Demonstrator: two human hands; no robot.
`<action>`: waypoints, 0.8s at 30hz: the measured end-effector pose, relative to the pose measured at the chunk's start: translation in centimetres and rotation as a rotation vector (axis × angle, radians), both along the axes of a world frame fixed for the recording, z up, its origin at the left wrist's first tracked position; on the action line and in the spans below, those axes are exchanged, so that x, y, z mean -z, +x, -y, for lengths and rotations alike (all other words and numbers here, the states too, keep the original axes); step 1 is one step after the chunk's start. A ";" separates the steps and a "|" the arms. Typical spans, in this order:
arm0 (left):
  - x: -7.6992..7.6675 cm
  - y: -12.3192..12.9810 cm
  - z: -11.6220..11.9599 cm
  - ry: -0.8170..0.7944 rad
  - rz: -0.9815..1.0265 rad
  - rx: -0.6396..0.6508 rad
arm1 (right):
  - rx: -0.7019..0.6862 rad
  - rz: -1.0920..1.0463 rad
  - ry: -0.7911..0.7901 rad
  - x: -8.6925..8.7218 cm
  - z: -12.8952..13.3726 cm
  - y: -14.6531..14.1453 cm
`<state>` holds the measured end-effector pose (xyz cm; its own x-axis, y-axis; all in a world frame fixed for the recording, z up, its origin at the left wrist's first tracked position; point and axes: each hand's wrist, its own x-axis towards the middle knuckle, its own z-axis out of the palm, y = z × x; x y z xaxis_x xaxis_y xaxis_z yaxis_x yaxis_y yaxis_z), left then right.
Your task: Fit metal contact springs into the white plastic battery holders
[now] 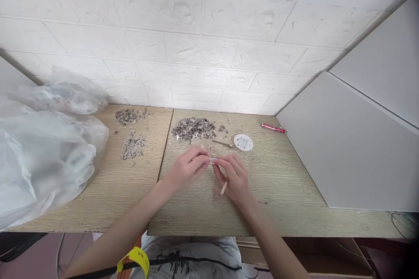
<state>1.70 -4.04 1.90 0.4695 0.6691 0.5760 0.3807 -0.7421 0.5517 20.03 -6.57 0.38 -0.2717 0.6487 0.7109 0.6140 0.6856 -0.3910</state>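
Note:
My left hand (190, 166) and my right hand (234, 175) meet over the wooden table, fingertips pinched on a small whitish, see-through piece (212, 161). Its exact kind is too small to make out. A thin light-wood stick (224, 188) pokes out below the right hand, tucked against its fingers. Just beyond the fingertips lie a few small metal parts (213, 155). Farther back sits a heap of small silvery metal parts (194, 129). A slim dark metal tool (223, 144) points at a white oval plate (243, 142) with slots, to the right.
Two smaller groups of metal parts, a darker pile (127, 116) and a lighter pile (134, 144), lie left of the table seam. Large plastic bags (49, 157) cover the left side. A red pen (273, 128) rests near the grey right-hand panel (353, 148). A white brick-pattern wall (183, 48) stands behind.

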 end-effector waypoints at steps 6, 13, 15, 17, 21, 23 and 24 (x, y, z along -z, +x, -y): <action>-0.2 0.5 0.1 -0.150 -0.037 -0.072 | 0.060 0.015 -0.208 -0.9 -0.1 -0.4; -1.0 0.9 -0.1 -0.634 -0.169 -0.118 | 0.014 0.053 -0.827 -2.8 -0.2 -0.2; -0.8 0.8 -0.3 -0.723 -0.226 -0.097 | -0.010 0.092 -0.905 -2.8 -0.3 0.0; -0.6 0.8 -0.5 -0.800 -0.308 -0.064 | -0.052 0.131 -0.975 -2.7 -0.7 0.2; -0.7 1.1 -1.1 -0.860 -0.470 -0.040 | -0.207 0.115 -1.194 -2.6 -2.0 0.5; -0.7 1.3 -1.4 -0.872 -0.510 -0.008 | -0.234 0.101 -1.336 -2.9 -2.7 0.4; -0.7 1.3 -1.6 -0.877 -0.514 0.018 | -0.231 0.104 -1.388 -3.1 -3.0 0.4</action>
<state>3.04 -2.45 2.62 0.5363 0.7489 -0.3892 0.7180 -0.1625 0.6768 20.40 -3.57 3.47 -0.4775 0.7291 -0.4902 0.6098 -0.1266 -0.7823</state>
